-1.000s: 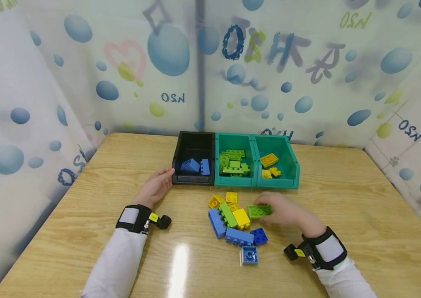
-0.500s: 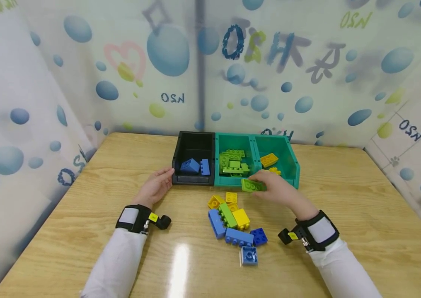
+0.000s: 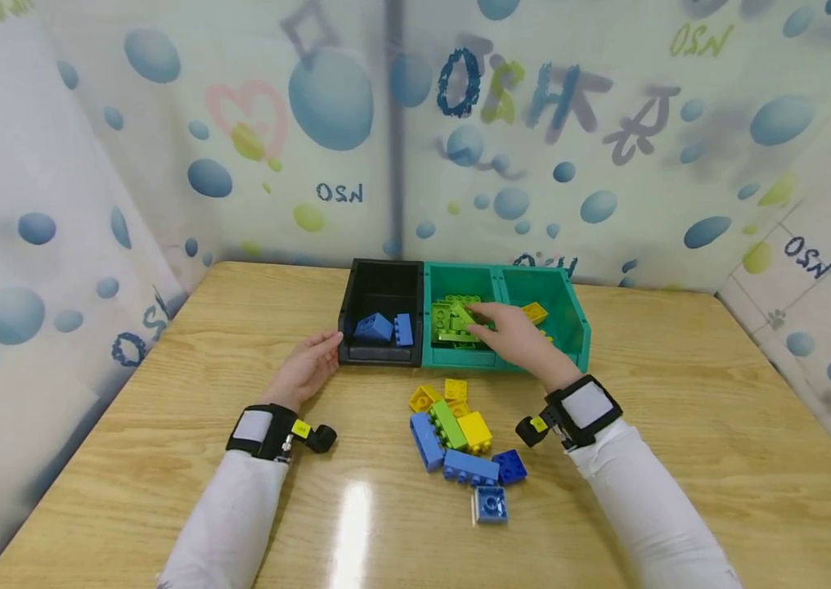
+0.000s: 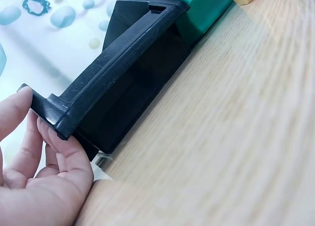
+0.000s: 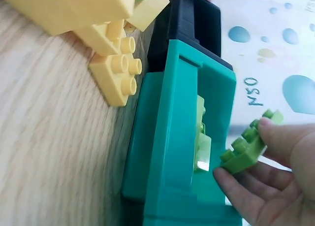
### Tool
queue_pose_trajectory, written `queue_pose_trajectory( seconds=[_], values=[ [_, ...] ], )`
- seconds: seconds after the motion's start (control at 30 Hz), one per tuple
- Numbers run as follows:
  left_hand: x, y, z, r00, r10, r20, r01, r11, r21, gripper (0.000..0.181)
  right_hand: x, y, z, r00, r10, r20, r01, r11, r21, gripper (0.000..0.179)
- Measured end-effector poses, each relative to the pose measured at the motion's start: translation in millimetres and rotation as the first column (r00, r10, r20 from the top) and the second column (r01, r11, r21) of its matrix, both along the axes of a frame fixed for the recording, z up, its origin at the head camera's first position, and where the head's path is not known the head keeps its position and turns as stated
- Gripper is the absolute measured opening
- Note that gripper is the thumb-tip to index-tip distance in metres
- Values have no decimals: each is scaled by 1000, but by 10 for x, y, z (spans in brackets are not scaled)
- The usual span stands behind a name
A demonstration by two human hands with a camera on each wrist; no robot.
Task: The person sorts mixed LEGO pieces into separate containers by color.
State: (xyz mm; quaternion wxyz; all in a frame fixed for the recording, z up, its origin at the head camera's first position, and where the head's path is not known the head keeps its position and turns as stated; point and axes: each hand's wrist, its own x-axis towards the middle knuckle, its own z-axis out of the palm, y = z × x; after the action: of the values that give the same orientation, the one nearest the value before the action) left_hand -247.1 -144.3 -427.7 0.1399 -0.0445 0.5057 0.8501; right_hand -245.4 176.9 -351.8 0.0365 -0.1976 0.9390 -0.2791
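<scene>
My left hand grips the front left corner of the black bin; in the left wrist view the thumb lies on the rim and curled fingers sit beneath it. Two blue bricks lie inside that bin. Over the middle teal bin my right hand pinches a light green building brick between thumb and fingers, studs showing in the right wrist view. Several green bricks lie in the bin below it. The right teal bin, partly behind the hand, holds yellow bricks.
In front of the bins lies a loose pile: yellow bricks, a green brick, light blue bricks and a dark blue brick. Nearest me is a small blue brick. A printed curtain hangs behind the wooden table.
My right hand has lifted the green brick from beside the pile and carried it forward and left, over the middle bin. The left hand has stayed at the black bin's corner.
</scene>
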Motion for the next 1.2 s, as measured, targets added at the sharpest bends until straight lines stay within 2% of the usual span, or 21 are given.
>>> queue_pose_trajectory(
  seconds=[0.3, 0.47, 0.6, 0.83, 1.0, 1.07, 1.13, 1.2],
  values=[
    [19, -22, 7, 1000, -9, 5, 9, 999, -48, 30, -202, -215, 1, 998, -13, -67, 23, 989, 147, 36],
    [18, -23, 13, 1000, -3, 6, 3, 999, -47, 28, -263, -289, -38, 993, 18, -118, 16, 960, 281, 32],
    [12, -17, 12, 1000, 5, 0, -5, 999, -36, 28, -290, -330, -81, 986, 58, -158, 10, 917, 400, 29],
    [7, -14, 10, 1000, 0, -24, -1, 1000, -11, 34, -296, -327, -101, 988, 46, -145, 35, 861, 507, 38],
    [11, -11, 16, 1000, 0, -27, 0, 1000, 16, 36, -265, -315, -148, 985, 84, -153, 35, 761, 647, 46],
    [12, -12, 12, 1000, -9, -29, 10, 1000, 14, 36, -257, -312, -172, 981, 112, -161, 28, 730, 683, 48],
    [9, -12, 5, 999, -14, -30, 14, 1000, 3, 36, -256, -308, -180, 981, 117, -155, 18, 739, 673, 48],
    [11, -17, 2, 999, -24, -35, 23, 1000, -21, 35, -258, -298, -172, 983, 112, -144, 3, 778, 628, 48]
  ],
)
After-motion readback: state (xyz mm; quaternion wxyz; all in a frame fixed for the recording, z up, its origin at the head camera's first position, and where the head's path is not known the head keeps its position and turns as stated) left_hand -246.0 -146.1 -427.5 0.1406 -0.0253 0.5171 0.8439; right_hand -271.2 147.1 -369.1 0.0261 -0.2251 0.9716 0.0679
